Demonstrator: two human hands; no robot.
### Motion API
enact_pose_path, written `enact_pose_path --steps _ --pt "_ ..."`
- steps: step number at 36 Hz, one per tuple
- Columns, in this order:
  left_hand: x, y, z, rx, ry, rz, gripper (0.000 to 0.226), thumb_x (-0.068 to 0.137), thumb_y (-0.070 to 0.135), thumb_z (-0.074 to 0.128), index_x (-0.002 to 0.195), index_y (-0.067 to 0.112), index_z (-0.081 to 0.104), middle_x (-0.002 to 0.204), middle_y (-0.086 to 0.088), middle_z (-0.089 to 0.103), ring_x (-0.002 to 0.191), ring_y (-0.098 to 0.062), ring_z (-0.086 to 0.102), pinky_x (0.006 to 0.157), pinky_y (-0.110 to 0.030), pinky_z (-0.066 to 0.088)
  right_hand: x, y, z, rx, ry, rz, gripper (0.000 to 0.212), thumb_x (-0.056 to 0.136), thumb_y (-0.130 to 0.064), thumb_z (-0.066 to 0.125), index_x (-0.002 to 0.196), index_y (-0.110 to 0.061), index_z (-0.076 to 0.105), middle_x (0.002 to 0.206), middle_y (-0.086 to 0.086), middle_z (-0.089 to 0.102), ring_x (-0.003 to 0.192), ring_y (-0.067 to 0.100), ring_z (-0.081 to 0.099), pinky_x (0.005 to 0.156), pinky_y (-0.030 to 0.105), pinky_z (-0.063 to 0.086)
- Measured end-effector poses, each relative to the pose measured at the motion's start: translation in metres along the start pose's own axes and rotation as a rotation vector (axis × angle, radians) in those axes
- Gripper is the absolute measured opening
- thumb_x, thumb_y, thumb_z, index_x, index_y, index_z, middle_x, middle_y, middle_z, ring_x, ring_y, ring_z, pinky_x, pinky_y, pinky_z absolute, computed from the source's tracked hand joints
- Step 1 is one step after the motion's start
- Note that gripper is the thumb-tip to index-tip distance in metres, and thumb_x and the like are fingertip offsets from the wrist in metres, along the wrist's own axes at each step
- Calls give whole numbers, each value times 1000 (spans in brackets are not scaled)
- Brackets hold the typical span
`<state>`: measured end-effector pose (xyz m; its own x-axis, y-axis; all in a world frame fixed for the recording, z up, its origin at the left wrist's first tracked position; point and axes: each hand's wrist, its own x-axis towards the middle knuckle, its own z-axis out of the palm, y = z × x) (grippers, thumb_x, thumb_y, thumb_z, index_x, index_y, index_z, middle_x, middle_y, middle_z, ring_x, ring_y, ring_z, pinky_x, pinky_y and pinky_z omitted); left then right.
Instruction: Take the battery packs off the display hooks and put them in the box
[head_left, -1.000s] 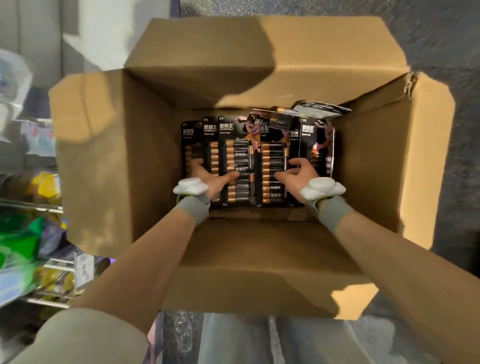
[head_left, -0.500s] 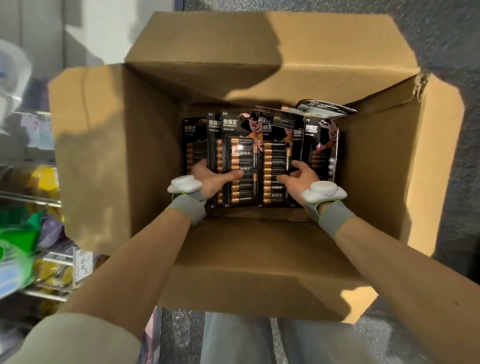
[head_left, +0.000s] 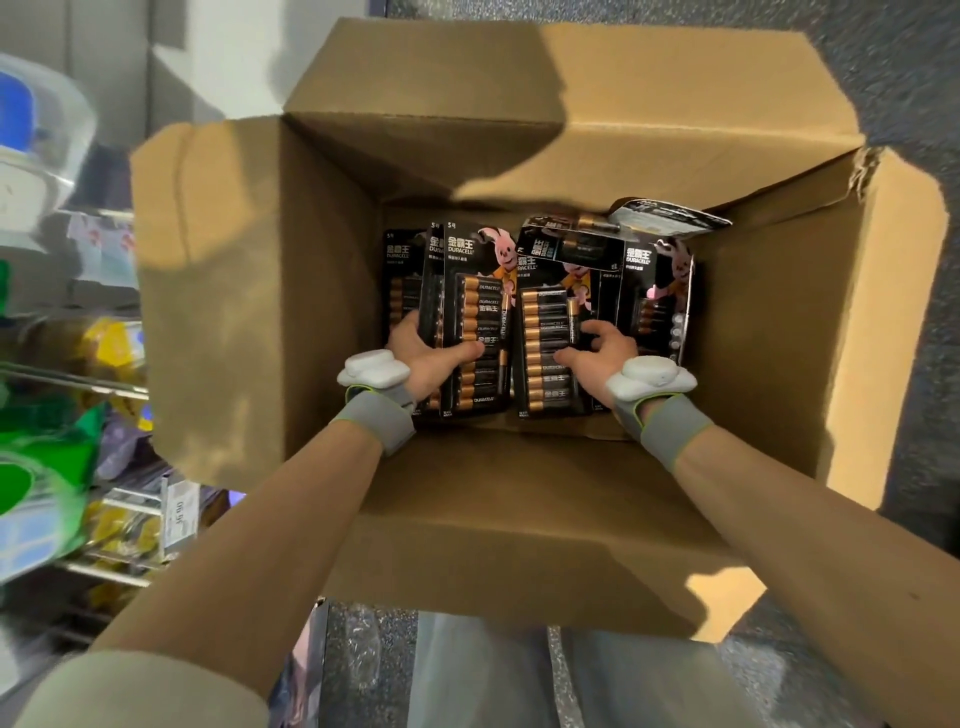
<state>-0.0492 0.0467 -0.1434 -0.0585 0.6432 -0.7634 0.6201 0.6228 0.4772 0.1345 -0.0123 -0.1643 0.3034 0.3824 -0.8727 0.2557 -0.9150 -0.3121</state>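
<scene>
Head view: battery packs (head_left: 483, 322) lie overlapped on the floor of the box (head_left: 249, 312), left hand (head_left: 426, 353) gripping one stack's edge, right hand (head_left: 597, 353) curled onto the neighbouring blister; judged dense, stiff-carded, slick-fronted, best held by card edges.

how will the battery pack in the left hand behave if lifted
Probably heavy for its size: the battery pack holds a full column of cells. Its card back likely stays fairly stiff; the glossy blister may slip.
</scene>
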Motion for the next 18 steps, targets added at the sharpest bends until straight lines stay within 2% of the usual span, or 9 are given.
enact_pose_path --steps 4,10,18 --pt "-2 1 1 7 1 34 56 77 13 81 126 9 56 120 -5 63 99 -10 54 83 -19 40 1 1 4 -56 10 -10 60 87 -30 64 141 -20 39 141 14 31 119 35 47 101 36 40" --pt "-2 7 -7 -12 27 20 57 79 15 80 130 11 55 120 -2 62 102 -12 54 85 -20 39 -2 -2 14 -133 -3 -32 58 87 -32 65 138 -24 39 142 13 25 125 37 39 107 37 33" --pt "-3 1 -17 47 56 24 61 78 15 80 133 11 52 129 -8 61 119 -23 57 101 -30 43 1 -7 16 -60 15 -11 74 79 -27 77 135 -9 32 136 18 44 119 36 49 103 43 40"
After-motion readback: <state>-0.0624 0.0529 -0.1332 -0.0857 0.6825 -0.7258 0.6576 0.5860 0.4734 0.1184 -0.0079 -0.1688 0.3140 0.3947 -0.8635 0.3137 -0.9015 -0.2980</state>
